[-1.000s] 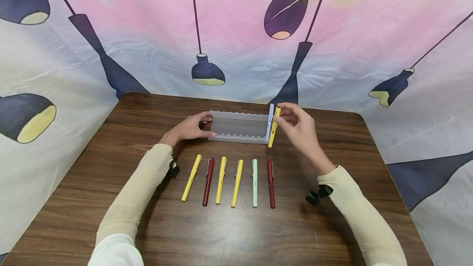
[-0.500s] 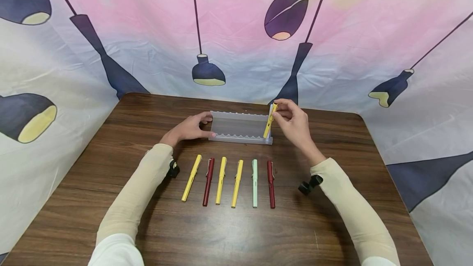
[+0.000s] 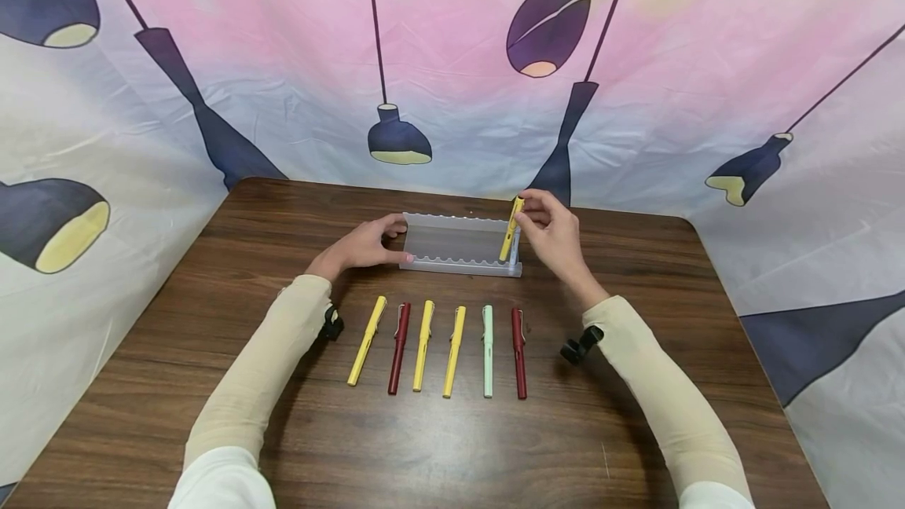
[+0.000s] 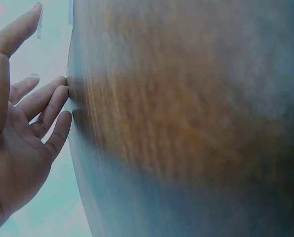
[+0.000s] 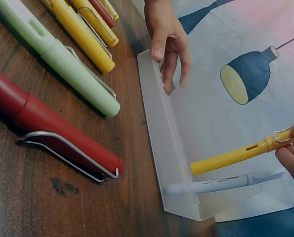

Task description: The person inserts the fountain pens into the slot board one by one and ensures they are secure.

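In the head view, my right hand (image 3: 556,236) pinches a yellow pen (image 3: 507,242) near its clip end. The pen slants over the right end of a clear pen tray (image 3: 459,266) with notched edges. A pale blue pen (image 5: 226,184) rests across that end of the tray, just beside the yellow one. The lower tip of the yellow pen (image 5: 226,159) is close to the notched front wall. At the tray's left end, my left hand (image 3: 363,245) grips it, thumb at the front corner and fingers at the back. The left wrist view shows the left hand's fingers (image 4: 55,106) partly bent.
A row of pens lies in front of the tray: several yellow, a dark red pen (image 3: 399,348) on the left, a mint green pen (image 3: 488,352) and another dark red pen (image 3: 519,352). The wooden table (image 3: 438,454) meets a printed cloth backdrop (image 3: 452,61) behind.
My right hand has carried the yellow pen leftward, from right of the pale blue pen across to its left, over the tray. The left hand and the tray have stayed put.
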